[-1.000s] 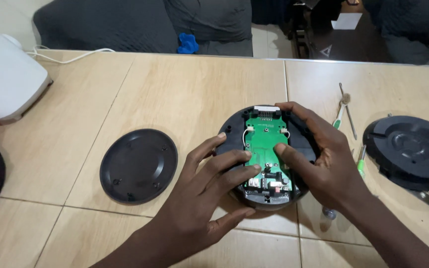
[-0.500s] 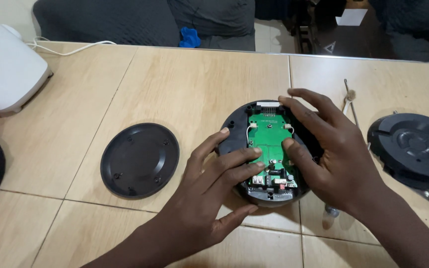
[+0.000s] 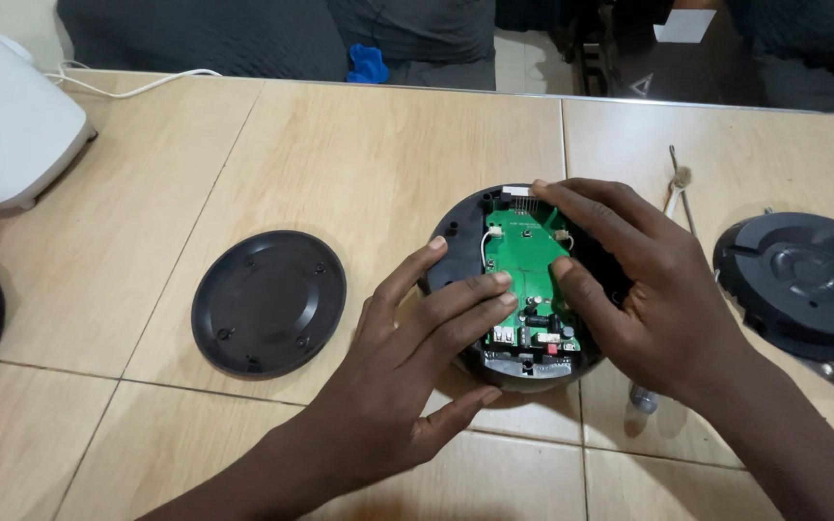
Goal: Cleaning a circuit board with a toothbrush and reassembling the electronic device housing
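Both my hands sit on the round black device (image 3: 456, 253), mid-bench (image 3: 359, 154), shell open, green circuit board (image 3: 523, 275) showing. My left hand (image 3: 407, 376) lies flat, fingers spread, fingertips (image 3: 502, 280) on the board's left edge, gripping nothing. My right hand (image 3: 649, 289) drapes over the device's right side, fingers loosely spread, thumb on the board. Loose black round cover (image 3: 268, 302) lies just left. Second black disc (image 3: 808, 285) far right, white appliance (image 3: 7, 130) top left.
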